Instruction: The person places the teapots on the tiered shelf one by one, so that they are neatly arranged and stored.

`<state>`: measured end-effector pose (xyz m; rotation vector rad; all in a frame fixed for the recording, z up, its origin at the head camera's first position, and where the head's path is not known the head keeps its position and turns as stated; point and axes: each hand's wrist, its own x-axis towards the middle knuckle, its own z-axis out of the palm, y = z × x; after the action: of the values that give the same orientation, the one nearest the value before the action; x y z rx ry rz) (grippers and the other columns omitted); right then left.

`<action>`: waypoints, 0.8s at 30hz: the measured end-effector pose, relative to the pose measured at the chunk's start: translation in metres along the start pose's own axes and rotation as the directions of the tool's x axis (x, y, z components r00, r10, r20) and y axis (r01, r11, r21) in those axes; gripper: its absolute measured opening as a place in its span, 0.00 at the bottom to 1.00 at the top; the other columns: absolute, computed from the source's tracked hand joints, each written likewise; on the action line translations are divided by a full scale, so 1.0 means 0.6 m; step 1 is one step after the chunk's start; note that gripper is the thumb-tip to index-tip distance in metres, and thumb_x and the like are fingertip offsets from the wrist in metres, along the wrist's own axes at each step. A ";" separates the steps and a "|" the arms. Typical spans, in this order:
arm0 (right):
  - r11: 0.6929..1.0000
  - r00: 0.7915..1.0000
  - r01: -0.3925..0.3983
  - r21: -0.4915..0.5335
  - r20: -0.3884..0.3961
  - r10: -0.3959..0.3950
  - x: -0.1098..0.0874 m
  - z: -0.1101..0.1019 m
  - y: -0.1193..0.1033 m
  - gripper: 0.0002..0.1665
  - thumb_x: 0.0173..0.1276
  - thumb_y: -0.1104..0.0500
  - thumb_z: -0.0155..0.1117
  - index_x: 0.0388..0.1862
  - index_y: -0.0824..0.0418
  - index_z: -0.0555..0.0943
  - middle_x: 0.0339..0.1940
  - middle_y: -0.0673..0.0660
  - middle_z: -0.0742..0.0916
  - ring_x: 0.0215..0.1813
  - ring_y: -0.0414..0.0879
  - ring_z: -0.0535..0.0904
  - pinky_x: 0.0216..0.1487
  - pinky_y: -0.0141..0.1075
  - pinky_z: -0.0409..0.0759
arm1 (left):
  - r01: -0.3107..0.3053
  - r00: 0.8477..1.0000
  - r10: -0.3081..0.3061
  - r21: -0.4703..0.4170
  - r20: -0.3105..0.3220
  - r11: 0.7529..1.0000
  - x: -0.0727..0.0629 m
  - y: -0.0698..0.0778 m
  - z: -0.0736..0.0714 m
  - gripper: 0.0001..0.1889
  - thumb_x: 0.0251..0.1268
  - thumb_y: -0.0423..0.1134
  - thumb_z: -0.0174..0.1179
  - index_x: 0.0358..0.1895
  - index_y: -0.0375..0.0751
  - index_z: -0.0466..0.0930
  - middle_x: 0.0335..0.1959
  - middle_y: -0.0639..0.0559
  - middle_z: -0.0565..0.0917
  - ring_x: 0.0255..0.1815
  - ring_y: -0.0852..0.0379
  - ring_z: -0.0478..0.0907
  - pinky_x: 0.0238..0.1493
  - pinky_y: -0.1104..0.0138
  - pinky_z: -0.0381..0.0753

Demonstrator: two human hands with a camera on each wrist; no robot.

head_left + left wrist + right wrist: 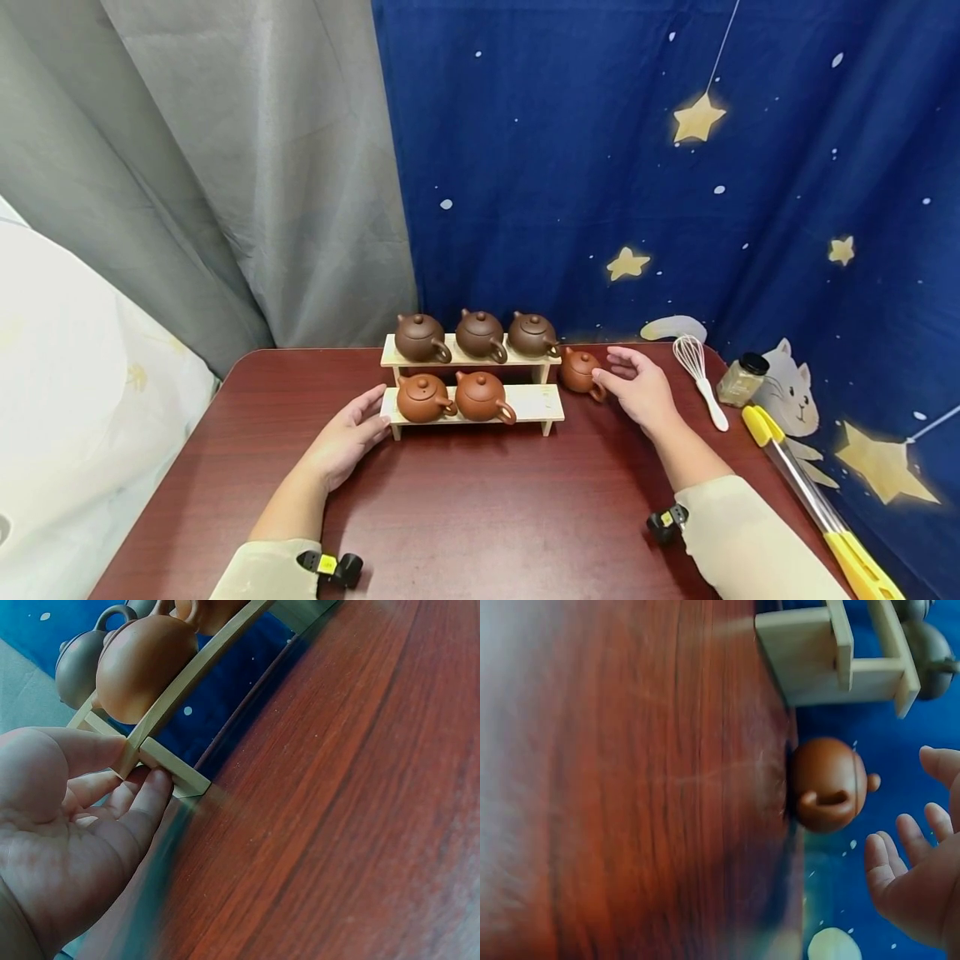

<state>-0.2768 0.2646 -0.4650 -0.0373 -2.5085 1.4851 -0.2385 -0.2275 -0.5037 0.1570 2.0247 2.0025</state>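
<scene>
A two-tier wooden display rack stands on the table. My left hand grips the left end of its lower shelf, thumb on the board and fingers by the leg. Two reddish-brown teapots, one at the left and one beside it, sit on that lower shelf. Three dark brown teapots line the upper shelf. Right of the rack, another reddish-brown teapot rests on the table, handle toward me. My right hand hovers beside it, fingers spread and holding nothing; a gap shows in the right wrist view.
On the right side of the table lie a whisk with a white handle, a black-lidded jar and yellow-tipped tongs. Grey and blue star-patterned curtains hang behind the table's back edge.
</scene>
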 end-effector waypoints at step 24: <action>0.992 0.986 -0.106 -0.062 0.123 0.113 0.052 0.056 0.036 0.47 0.67 0.50 0.79 0.79 0.64 0.70 0.74 0.68 0.81 0.69 0.61 0.81 0.69 0.48 0.80 | -0.007 1.000 0.007 -0.013 0.006 1.000 0.000 0.000 -0.001 0.39 0.86 0.33 0.52 0.89 0.38 0.41 0.87 0.36 0.55 0.72 0.65 0.72 0.69 0.73 0.78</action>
<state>-0.3163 0.2504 -0.4939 -0.0954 -2.6882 1.5032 -0.2388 -0.2279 -0.5034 0.1665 2.0094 2.0170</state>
